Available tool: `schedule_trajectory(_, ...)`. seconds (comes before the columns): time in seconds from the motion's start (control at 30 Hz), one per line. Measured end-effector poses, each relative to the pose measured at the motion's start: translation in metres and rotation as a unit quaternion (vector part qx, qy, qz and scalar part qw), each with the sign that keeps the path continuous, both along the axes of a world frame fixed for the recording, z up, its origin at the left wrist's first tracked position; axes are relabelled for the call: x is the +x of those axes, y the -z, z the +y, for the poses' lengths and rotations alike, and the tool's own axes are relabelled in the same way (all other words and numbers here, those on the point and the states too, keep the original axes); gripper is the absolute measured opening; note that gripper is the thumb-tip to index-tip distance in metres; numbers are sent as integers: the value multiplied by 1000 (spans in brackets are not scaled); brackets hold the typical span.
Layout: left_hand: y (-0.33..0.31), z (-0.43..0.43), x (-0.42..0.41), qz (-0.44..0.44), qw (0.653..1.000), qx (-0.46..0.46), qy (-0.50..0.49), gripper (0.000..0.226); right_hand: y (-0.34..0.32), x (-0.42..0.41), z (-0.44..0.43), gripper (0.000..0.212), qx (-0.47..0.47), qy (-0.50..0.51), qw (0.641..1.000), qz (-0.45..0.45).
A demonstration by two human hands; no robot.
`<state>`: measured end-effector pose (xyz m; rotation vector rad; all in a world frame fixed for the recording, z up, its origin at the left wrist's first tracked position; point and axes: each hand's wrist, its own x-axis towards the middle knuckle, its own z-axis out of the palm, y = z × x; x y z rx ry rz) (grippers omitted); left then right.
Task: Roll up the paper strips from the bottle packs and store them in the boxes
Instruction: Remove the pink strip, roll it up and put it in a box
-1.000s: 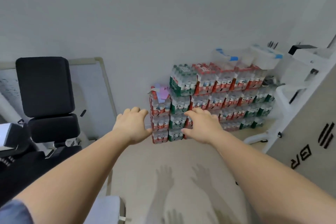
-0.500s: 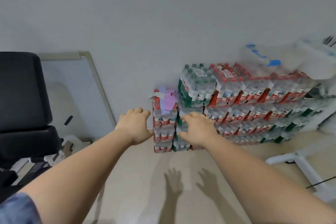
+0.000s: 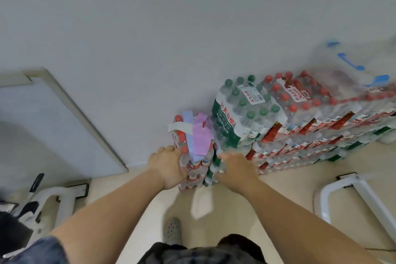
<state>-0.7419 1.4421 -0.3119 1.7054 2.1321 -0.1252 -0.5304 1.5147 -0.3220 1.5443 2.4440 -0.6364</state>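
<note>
A stack of shrink-wrapped red-capped bottle packs (image 3: 196, 167) stands against the wall. Paper strips lie across its top: a purple strip (image 3: 201, 135), a pale blue strip (image 3: 189, 133) and a white strip (image 3: 179, 128). My left hand (image 3: 168, 166) reaches to the stack's left front corner, fingers extended and holding nothing. My right hand (image 3: 234, 167) hovers to the right, in front of the green-capped packs (image 3: 242, 111), fingers loosely spread and empty. Clear storage boxes with blue clips (image 3: 351, 66) sit on the taller packs at the far right.
A long wall of red and green bottle packs (image 3: 321, 126) runs to the right. A leaning whiteboard (image 3: 53, 130) is at the left. White equipment legs (image 3: 351, 197) stand on the floor at right, gym equipment (image 3: 53, 199) at left. My shoe (image 3: 172, 231) is below.
I have stepped closer to the packs and the view tilted down. Both hands moved forward, now close to the stack with the strips.
</note>
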Motion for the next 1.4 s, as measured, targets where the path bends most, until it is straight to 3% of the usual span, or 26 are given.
schedule_trajectory(0.33, 89, 111, -44, -57, 995, -60, 46, 52, 92, -48, 97, 42, -93, 33, 995, 13)
schedule_trajectory(0.5, 149, 140, -40, -120, 983, -134, 39, 78, 150, -53, 137, 28, -136, -3, 991, 7)
schedule_trajectory(0.6, 176, 147, -34, -104, 982, -152, 49, 74, 174, -57, 149, 35, -154, -26, 988, 9)
schedule_trajectory(0.83, 200, 151, -19, -135, 987, -62, -59, 54, 206, -61, 161, 47, -136, -65, 988, 8)
schedule_trajectory(1.1, 203, 152, -21, -149, 985, -24, -81, 46, 223, -71, 161, 15, -13, -128, 990, 50)
schedule_trajectory(1.27, 197, 154, -26, -129, 990, -39, -46, 47, 216, -70, 168, 5, -56, -112, 987, 100)
schedule_trajectory(1.4, 173, 158, -18, -169, 980, 13, -101, 38, 184, -67, 177, 7, -64, -95, 984, 134)
